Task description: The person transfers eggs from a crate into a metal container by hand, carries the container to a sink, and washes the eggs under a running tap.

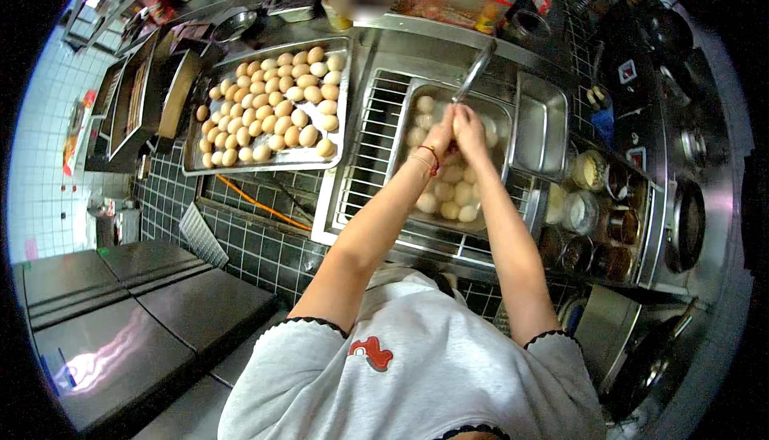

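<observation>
My left hand [440, 134] and my right hand [469, 131] are pressed together just under the mouth of a metal faucet [479, 71]. Blur hides whether anything sits between the palms. Below them, a rectangular stainless steel pan [512, 116] holds water with several eggs [463, 194] in it. A wire rack [367, 150] lies beneath and beside this pan. To the left, a shallow metal tray [268, 169] carries many brown eggs [260, 101], most of them in a loose cluster.
A smaller steel pan [542, 126] adjoins on the right, beside several seasoning containers [581, 212]. Wooden-edged boxes [179, 92] stand left of the tray. Behind the faucet runs a shelf with bottles and a red-rimmed basket [459, 0]. Steel counters [114, 350] fill the lower left.
</observation>
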A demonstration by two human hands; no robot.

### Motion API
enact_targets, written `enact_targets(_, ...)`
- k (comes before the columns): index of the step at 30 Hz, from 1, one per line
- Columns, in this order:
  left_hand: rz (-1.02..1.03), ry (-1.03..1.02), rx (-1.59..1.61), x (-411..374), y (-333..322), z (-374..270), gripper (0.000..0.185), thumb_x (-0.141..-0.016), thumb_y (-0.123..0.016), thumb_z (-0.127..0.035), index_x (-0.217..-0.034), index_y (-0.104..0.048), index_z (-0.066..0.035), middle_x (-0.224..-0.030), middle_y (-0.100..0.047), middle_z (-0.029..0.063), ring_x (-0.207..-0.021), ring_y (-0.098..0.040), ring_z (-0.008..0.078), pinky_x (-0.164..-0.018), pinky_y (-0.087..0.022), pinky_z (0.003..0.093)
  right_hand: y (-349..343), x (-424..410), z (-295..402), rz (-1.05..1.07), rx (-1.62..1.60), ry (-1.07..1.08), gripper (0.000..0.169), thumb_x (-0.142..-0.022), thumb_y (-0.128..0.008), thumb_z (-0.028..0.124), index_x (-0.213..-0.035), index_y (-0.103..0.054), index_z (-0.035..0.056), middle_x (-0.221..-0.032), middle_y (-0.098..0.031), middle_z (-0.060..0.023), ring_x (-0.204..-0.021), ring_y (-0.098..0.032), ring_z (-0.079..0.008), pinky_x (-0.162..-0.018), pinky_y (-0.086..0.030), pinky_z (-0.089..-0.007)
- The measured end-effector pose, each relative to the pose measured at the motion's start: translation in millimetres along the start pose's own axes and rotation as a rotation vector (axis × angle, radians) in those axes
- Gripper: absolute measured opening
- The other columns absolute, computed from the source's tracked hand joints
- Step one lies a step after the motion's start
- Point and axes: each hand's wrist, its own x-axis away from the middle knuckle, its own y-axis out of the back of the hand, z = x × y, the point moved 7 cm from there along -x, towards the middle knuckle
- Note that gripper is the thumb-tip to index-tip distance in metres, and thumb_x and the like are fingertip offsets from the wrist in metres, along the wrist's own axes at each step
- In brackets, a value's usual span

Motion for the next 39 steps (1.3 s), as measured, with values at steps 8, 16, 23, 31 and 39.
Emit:
enact_targets(8, -0.378, -0.536, -0.671, 67.3, 96.8, -91.5, 0.044, -0.083, -0.054, -0.045, -0.082, -0.056, -0.001, -0.07, -0.058, 0.0088, -0.068, -0.055, 0.0162, -0.061, -0.045, 0.0318, 32.9, -17.0, -30.5, -0.037, 0.324, 0.128, 0.045, -0.086, -0.048, 0.045, -0.101, -0.05, 0.0027, -0.088, -0.06, -0.0208, -0.083, -0.058, -0.0366, -0.072, -0.044, -0.0404)
enact_targets(16, -0.839, -0.555, -1.376, 90.1, 271.5, -110.5, 0.048, -0.075, -0.06, -0.046, -0.094, -0.058, -0.002, -0.086, -0.062, 0.0176, -0.076, -0.06, 0.0312, -0.067, -0.048, 0.039, 23.2, 5.1, -12.6, 0.101, 0.459, 0.092, 0.044, -0.088, -0.045, 0.039, -0.111, -0.046, 0.0014, -0.104, -0.055, -0.0243, -0.098, -0.052, -0.0392, -0.084, -0.042, -0.0431)
enact_targets(23, -0.855, -0.452, -1.814, 88.2, 249.4, -123.4, 0.032, -0.071, -0.064, -0.038, -0.085, -0.06, -0.01, -0.088, -0.058, 0.0121, -0.084, -0.053, 0.032, -0.069, -0.047, 0.0394, -28.5, 17.0, -1.3, 0.365, 0.934, 0.289, 0.04, -0.085, -0.047, 0.029, -0.117, -0.047, 0.0036, -0.12, -0.048, -0.0182, -0.109, -0.046, -0.0352, -0.092, -0.038, -0.0428)
enact_targets(31, -0.902, -0.508, -1.864, 79.5, 260.5, -129.9, 0.03, -0.069, -0.063, -0.029, -0.091, -0.057, -0.01, -0.089, -0.058, 0.0083, -0.083, -0.052, 0.0279, -0.073, -0.044, 0.0352, -51.7, -6.0, -27.6, 0.26, 0.798, 0.466, 0.042, -0.072, -0.064, 0.013, -0.113, -0.051, 0.0109, -0.114, -0.051, -0.0151, -0.102, -0.051, -0.0295, -0.087, -0.042, -0.0394)
enact_targets(39, -0.327, -1.005, -0.97, 85.9, 53.0, -99.1, 0.027, -0.082, -0.054, -0.016, -0.103, -0.051, 0.0, -0.093, -0.056, 0.0177, -0.086, -0.055, 0.0279, -0.076, -0.045, 0.0344, -41.8, -34.6, -19.1, 0.164, -0.783, -0.297, 0.023, -0.087, -0.054, 0.031, -0.08, -0.051, 0.0092, -0.072, -0.058, -0.006, -0.069, -0.057, -0.017, -0.058, -0.046, -0.0295)
